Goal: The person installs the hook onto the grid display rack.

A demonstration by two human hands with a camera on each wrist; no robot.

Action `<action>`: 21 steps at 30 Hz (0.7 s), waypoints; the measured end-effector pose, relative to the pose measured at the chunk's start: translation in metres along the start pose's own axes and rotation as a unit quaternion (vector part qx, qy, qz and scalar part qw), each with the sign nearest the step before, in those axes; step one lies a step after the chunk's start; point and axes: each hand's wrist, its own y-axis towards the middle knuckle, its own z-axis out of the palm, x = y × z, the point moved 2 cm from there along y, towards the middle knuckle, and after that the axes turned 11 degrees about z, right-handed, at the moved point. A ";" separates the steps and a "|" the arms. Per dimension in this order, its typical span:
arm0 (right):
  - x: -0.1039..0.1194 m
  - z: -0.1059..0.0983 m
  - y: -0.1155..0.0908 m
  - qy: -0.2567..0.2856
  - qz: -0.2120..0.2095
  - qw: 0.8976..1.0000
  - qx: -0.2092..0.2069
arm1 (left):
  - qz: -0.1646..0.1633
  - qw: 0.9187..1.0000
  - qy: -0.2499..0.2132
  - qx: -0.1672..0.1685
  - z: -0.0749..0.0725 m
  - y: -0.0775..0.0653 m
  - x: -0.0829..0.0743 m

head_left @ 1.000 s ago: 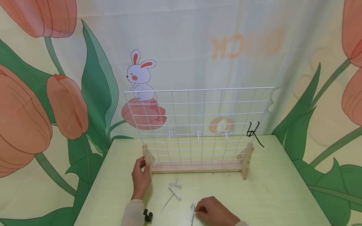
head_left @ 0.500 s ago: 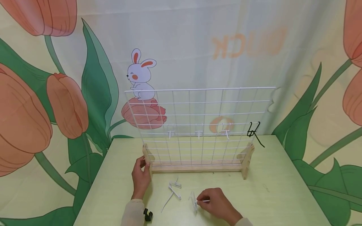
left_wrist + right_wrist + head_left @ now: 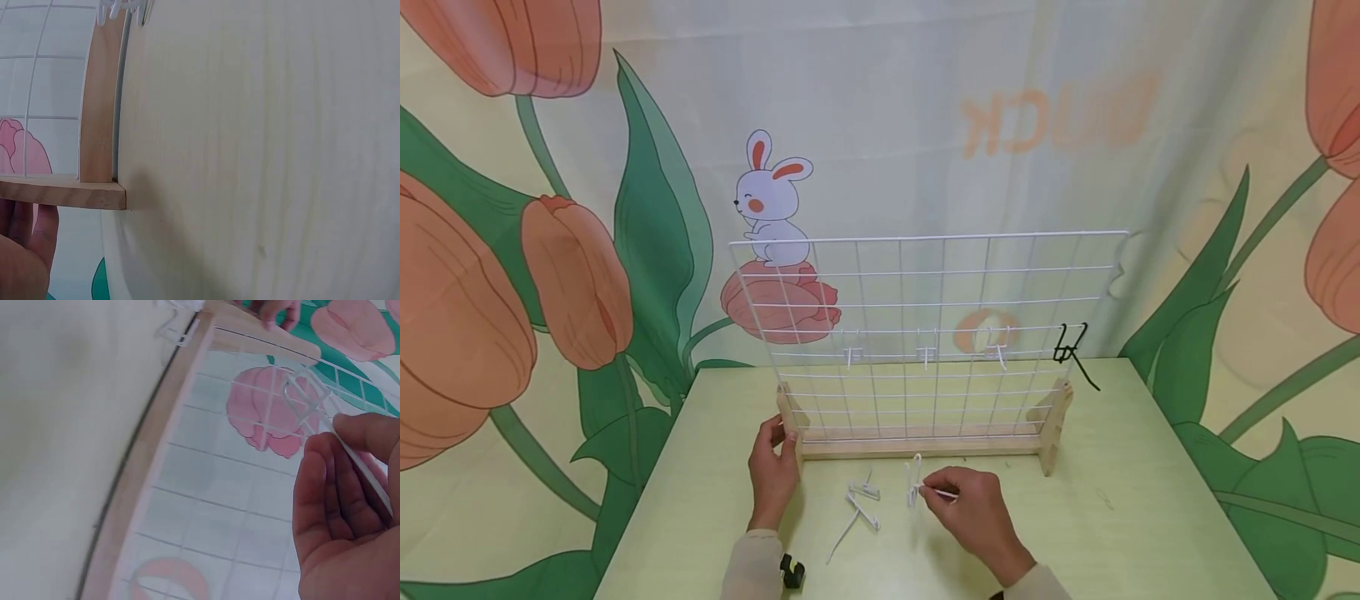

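Observation:
My right hand [image 3: 973, 508] pinches the stem of a white wire hook [image 3: 913, 487], raised in front of the grid's base. In the right wrist view, the looped end of the hook [image 3: 303, 394] points away from the fingers, and its straight stem runs back along the palm. My left hand [image 3: 772, 475] holds the left end piece of a wooden stand [image 3: 793, 421], fingers against its outer face. The stand carries an upright white wire grid [image 3: 917, 304]. Loose white hooks [image 3: 859, 504] lie on the table between the hands.
Three white hooks, one of them the middle hook [image 3: 927, 356], hang in a row on the grid. A black hook [image 3: 1066, 350] hangs near its right edge. The table [image 3: 1150, 517] meets a tulip-printed curtain [image 3: 887, 125] behind.
My right hand has lifted the white hook from near the table's front and moved it forward, turning its looped end upward. The left hand stays at the stand.

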 end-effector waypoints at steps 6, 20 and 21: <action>0.023 -0.008 0.013 -0.031 -0.024 0.998 -0.056 | 0.000 1.000 0.001 -0.002 0.000 0.000 0.000; 0.079 -0.016 0.041 -0.082 -0.075 0.987 -0.119 | 0.012 1.000 0.004 -0.014 0.001 0.000 0.000; 0.081 -0.017 0.042 -0.075 -0.070 0.988 -0.117 | 0.012 1.000 0.004 -0.014 0.001 0.000 0.000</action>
